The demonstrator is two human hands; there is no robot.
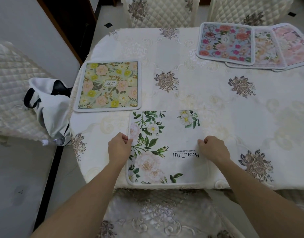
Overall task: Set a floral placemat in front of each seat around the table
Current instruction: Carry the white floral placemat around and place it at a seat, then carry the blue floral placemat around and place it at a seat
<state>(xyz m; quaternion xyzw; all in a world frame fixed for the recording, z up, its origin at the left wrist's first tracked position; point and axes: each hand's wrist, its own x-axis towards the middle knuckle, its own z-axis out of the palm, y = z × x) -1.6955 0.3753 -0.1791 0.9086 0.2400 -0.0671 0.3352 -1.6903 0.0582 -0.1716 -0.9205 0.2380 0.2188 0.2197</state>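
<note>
A white placemat point(166, 146) printed with pale roses, green leaves and the word "Beautiful" lies flat at the near edge of the surface point(216, 103), its near border just inside the surface's rim. The left hand point(119, 148) pinches its left border with curled fingers, and the right hand point(212, 149) is closed in the same way on its right border.

Just beyond its far left corner, near but apart, lies a green placemat point(108, 85) with yellow and pink flowers, close to the surface's left rim. At the far right, three more placemats overlap in a row: a blue one point(225, 42) on top, a cream one point(266, 48) partly under it, and a pink one point(293, 45) running out of view.

The middle and right of the surface are open, covered by a cream embroidered tablecloth point(166, 81) with brown flower motifs.

Quilted chairs point(158, 12) stand on the far side, another point(12, 86) on the left, and one point(158, 213) directly below. A white tote bag point(50, 103) with dark handles leans on the left chair against the surface, a plastic bottle point(53, 140) sticking out of it. The floor is pale tile.
</note>
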